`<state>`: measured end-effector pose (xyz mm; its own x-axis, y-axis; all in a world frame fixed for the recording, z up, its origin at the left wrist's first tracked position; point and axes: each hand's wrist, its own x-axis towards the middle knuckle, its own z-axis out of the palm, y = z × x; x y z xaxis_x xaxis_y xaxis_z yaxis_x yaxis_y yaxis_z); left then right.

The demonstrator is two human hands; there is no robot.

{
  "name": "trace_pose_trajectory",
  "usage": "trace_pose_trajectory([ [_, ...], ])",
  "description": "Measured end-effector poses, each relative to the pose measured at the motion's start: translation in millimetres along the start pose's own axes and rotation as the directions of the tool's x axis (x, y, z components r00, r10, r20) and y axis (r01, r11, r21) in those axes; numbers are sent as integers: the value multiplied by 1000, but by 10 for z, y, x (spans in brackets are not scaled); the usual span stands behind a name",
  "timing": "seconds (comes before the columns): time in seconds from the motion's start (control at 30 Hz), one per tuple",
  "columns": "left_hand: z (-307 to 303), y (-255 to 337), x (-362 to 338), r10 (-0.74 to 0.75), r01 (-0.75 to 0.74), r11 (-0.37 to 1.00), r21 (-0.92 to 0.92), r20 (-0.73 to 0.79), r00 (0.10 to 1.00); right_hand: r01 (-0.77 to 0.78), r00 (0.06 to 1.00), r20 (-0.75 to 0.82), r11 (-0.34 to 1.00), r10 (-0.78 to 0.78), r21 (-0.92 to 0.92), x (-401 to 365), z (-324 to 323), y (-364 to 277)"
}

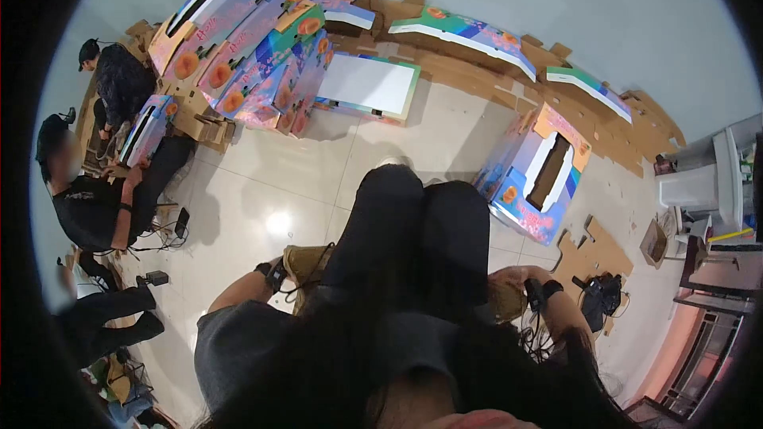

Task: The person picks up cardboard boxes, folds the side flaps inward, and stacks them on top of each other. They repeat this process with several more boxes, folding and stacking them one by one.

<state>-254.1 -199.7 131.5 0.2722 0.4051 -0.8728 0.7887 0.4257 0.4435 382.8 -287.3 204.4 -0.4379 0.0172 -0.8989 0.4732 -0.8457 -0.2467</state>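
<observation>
Left hand, right hand: grips cannot be told (both low). Blue-and-pink fruit-printed cardboard carton, right, farther off; best steadied by both sides.

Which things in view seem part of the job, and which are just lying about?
Likely the job:
- printed carton at right
- cluster of printed cartons
- printed carton at far left

Likely lying about:
- flat brown cardboard
- black bundle
- cloth heap at lower left
</observation>
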Motion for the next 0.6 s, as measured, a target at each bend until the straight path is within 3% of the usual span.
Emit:
trace_pose_trajectory([
  [0.2,-125,-56,189,-58,58,998,-16,-40,998,3,1000,3,991,-4,136,246,-161,-52],
  [0.6,-885,123,699,-211,211,977,2,27,977,-43,999,1,904,47,426,655,-476,-384],
])
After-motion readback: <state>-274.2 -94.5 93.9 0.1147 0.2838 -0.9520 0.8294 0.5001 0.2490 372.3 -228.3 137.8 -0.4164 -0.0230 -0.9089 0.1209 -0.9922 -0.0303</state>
